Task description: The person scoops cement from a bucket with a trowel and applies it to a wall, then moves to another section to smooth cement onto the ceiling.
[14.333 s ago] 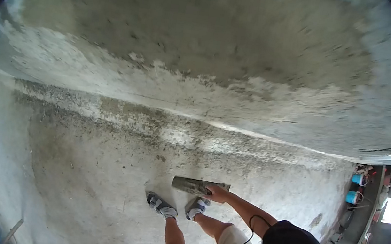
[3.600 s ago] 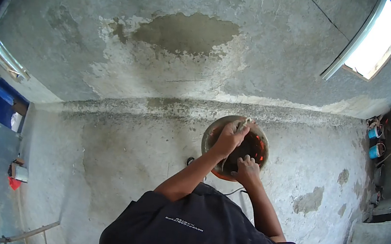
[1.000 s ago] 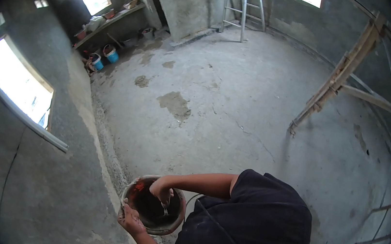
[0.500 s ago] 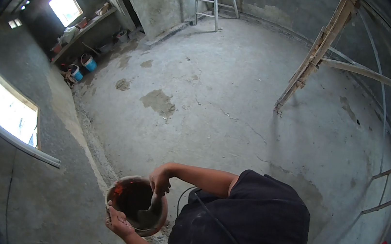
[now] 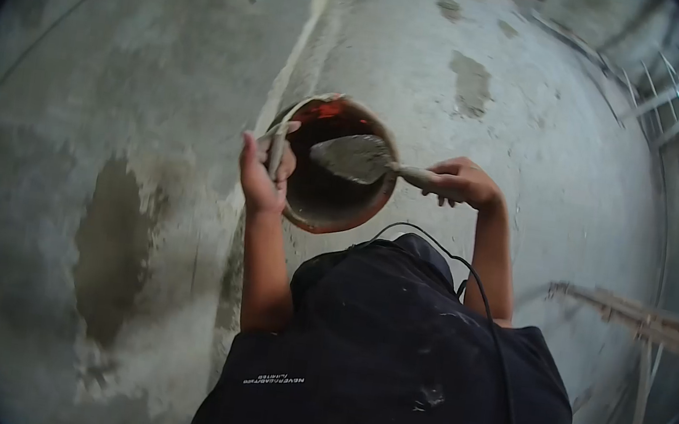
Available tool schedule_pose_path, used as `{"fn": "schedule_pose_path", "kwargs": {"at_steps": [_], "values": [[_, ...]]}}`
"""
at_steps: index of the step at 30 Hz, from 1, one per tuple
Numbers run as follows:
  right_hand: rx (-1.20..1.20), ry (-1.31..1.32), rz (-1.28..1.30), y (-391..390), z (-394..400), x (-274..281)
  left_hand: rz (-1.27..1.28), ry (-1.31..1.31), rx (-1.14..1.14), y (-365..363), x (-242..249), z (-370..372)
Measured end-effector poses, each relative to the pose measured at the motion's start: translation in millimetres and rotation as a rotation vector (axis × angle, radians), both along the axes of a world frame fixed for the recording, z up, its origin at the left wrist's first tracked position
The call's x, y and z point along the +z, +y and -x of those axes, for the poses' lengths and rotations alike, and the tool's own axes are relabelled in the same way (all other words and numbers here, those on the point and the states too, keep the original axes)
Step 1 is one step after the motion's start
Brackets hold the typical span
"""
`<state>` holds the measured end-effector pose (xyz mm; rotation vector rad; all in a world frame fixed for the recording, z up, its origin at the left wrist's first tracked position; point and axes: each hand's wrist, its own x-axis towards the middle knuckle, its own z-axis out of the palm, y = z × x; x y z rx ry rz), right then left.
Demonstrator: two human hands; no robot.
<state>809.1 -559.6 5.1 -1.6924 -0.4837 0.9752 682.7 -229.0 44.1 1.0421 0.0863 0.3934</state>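
My right hand (image 5: 463, 184) grips the handle of a trowel (image 5: 353, 158). Its blade, coated with grey mortar, lies over the mouth of a round bucket (image 5: 385, 200). The bucket's wall shows orange-red inside near the far rim, and its depth is dark, so I cannot tell how much it contains. On the left side of the bucket, my left hand (image 5: 266, 171) is closed around the bucket's handle (image 5: 279, 144), with the thumb pointing up.
A grey plastered wall (image 5: 57, 93) rises on the left, with a darker damp patch (image 5: 110, 247). Mortar stains (image 5: 471, 84) mark the concrete floor (image 5: 564, 180). Wooden poles (image 5: 631, 320) stand at right, and a ladder (image 5: 675, 101) at far right. A black cable (image 5: 499, 350) crosses my shirt.
The view has turned left and down toward the wall. My right hand has drawn back from the bucket's mouth to its right side, and the trowel blade now shows flat with mortar on it.
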Motion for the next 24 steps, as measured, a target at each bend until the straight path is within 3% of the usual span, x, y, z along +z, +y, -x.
{"fn": "schedule_pose_path", "kwargs": {"at_steps": [4,7,9,11,15,20,22,24], "values": [[0.025,0.081,-0.102,-1,-5,-9,-0.101,0.043,0.091,-7,3,25],[0.088,0.002,-0.065,3,-22,11,-0.053,0.026,0.124,-12,6,32],[0.131,0.025,-0.017,15,-32,31,-0.171,0.041,0.199,-20,19,39],[0.269,-0.471,-0.066,42,-29,41,-0.188,0.039,0.243,-31,18,50],[0.483,-1.059,0.016,129,19,36,-0.132,0.118,0.335,-41,20,77],[0.681,-1.254,0.038,191,85,-24,-0.189,0.316,0.572,-43,14,129],[0.915,-1.146,0.023,190,96,-19,-0.15,0.253,0.631,-46,6,142],[0.996,-1.076,-0.014,197,118,-20,-0.174,0.261,0.693,-44,2,161]]}}
